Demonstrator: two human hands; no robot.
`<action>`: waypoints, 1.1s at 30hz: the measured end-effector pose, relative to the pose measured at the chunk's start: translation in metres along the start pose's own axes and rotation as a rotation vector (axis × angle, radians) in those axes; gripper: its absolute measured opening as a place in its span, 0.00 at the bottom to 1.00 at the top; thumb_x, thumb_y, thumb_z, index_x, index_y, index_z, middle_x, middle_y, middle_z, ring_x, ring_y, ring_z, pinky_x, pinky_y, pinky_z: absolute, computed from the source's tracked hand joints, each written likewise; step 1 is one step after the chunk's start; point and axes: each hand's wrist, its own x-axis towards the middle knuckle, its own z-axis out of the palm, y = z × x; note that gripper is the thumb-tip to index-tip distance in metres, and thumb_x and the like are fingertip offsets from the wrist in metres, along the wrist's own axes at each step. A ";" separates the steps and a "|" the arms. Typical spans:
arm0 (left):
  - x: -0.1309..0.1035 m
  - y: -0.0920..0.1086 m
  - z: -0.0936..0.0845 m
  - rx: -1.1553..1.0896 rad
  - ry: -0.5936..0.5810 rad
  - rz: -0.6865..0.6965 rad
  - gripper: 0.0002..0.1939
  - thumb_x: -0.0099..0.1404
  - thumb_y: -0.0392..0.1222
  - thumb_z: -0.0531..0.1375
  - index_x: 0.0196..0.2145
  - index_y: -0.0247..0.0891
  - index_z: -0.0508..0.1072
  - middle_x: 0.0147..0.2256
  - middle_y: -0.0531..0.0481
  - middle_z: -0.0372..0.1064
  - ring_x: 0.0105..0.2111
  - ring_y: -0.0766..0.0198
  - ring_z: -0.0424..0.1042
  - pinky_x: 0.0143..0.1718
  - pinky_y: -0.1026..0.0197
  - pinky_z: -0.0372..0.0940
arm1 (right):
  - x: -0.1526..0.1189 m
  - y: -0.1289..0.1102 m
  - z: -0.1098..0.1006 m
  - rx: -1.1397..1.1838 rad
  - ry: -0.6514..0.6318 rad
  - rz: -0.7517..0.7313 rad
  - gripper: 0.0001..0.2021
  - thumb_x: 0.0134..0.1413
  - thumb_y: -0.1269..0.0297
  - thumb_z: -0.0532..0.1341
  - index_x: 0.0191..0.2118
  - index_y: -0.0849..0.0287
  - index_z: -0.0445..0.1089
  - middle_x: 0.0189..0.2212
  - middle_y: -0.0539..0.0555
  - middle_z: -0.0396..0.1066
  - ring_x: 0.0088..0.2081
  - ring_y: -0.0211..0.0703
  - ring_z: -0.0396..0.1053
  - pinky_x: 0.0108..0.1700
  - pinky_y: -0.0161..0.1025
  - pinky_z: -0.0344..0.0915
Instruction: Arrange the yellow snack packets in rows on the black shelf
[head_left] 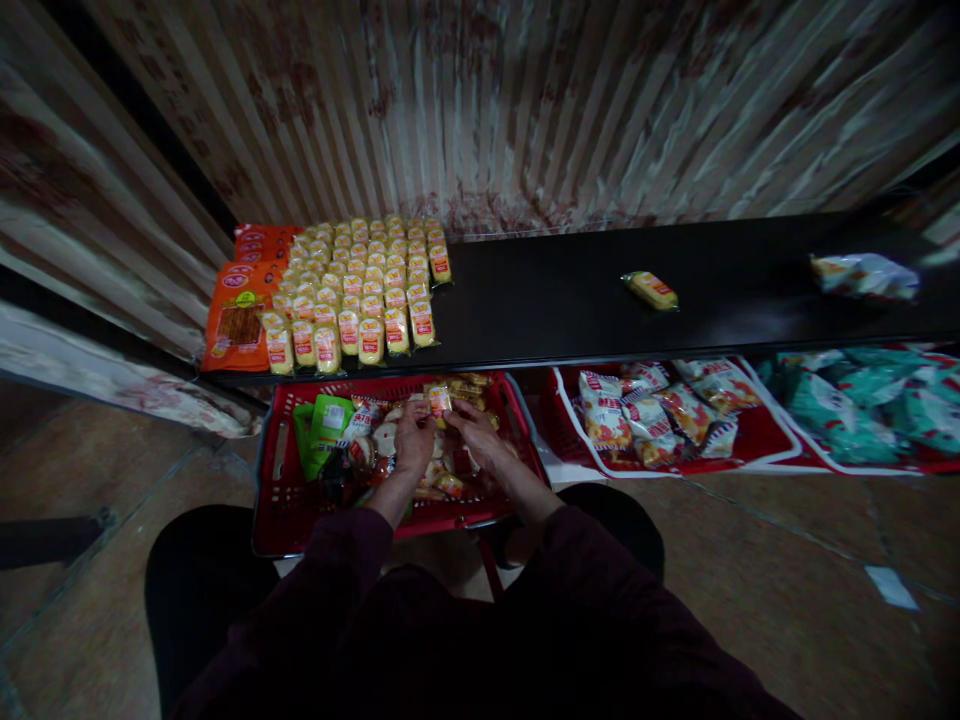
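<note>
Over a red basket (281, 500) of mixed snacks, my left hand (415, 437) and my right hand (476, 432) hold a small yellow wrapped cake (439, 400) between them. Their fingers are closed around its two sides. On the black shelf (525, 300) just beyond, many similar wrapped cakes (371, 340) stand in tight rows. Orange snack packs (238, 320) lie at the left of these rows. Another wrapped cake (652, 290) lies alone farther right on the shelf.
Under the shelf to the right are a red basket of white-and-orange snack bags (652, 430) and one of teal bags (847, 415). A white-and-blue packet (866, 276) lies at the shelf's right. Pleated curtain (510, 110) hangs behind; white paper (891, 587) lies on the floor.
</note>
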 end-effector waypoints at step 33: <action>-0.010 0.017 -0.002 -0.303 -0.090 -0.352 0.14 0.56 0.40 0.62 0.41 0.35 0.73 0.44 0.42 0.72 0.39 0.61 0.72 0.32 0.64 0.67 | -0.013 -0.027 0.003 -0.207 -0.134 -0.173 0.16 0.49 0.57 0.63 0.45 0.50 0.74 0.48 0.50 0.74 0.50 0.46 0.69 0.56 0.45 0.61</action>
